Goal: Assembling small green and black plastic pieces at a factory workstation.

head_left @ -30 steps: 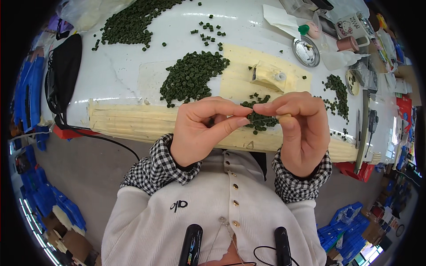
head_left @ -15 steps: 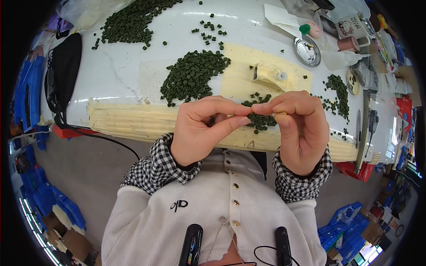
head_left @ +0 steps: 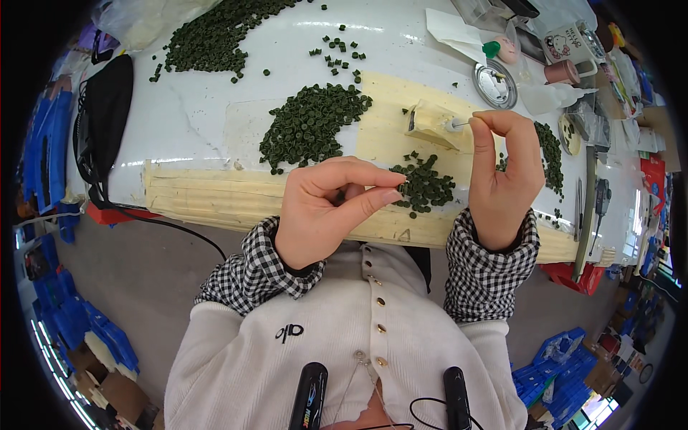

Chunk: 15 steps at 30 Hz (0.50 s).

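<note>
My left hand (head_left: 315,208) holds a small dark green spool-shaped piece (head_left: 402,185) pinched between thumb and forefinger. Between the thumb and forefinger of my right hand (head_left: 507,175) is a thin needle-like rod (head_left: 463,125). Its end meets the white nozzle (head_left: 453,125) of a block wrapped in yellow tape (head_left: 430,122); whether it goes inside cannot be made out. Below the block, close to my left fingertips, lies a small heap of green pieces (head_left: 428,188). A bigger heap (head_left: 312,125) sits behind my left hand.
Another pile of green pieces (head_left: 208,43) is at the far left, and one (head_left: 548,154) lies beyond my right hand. A round metal dish (head_left: 495,84), a clear squeeze bottle (head_left: 552,97) and tweezers (head_left: 579,208) lie on the right. A black bag (head_left: 107,115) hangs over the left side.
My right hand has moved away from my left fingertips, up and right to the nozzle of the taped block. My left hand has stayed in place with its pinch.
</note>
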Each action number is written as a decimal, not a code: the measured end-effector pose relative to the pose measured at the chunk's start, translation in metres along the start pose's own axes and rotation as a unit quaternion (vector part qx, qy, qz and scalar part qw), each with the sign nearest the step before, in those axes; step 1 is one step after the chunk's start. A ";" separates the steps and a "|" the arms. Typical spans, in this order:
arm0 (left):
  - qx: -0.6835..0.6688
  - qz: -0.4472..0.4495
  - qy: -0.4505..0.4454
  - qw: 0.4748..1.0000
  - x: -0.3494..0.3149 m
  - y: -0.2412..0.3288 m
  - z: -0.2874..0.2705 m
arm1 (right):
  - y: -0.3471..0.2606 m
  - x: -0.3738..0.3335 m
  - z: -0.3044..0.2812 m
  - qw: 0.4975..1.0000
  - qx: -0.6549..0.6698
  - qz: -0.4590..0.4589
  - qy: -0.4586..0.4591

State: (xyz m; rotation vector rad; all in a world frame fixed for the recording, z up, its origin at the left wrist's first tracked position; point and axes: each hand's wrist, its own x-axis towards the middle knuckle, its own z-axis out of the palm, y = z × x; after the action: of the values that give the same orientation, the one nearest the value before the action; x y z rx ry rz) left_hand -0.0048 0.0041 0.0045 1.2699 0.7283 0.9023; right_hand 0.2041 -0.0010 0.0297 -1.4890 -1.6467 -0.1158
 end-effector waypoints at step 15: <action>-0.010 0.004 0.018 1.000 0.003 0.001 0.001 | -0.043 -0.043 -0.012 0.964 0.210 0.078 -0.142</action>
State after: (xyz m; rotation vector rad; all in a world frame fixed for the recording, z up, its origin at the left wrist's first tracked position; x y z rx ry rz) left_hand -0.0026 0.0060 0.0057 1.2422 0.7410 0.9384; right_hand 0.1701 -0.0526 0.0295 -1.3372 -1.6369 0.5262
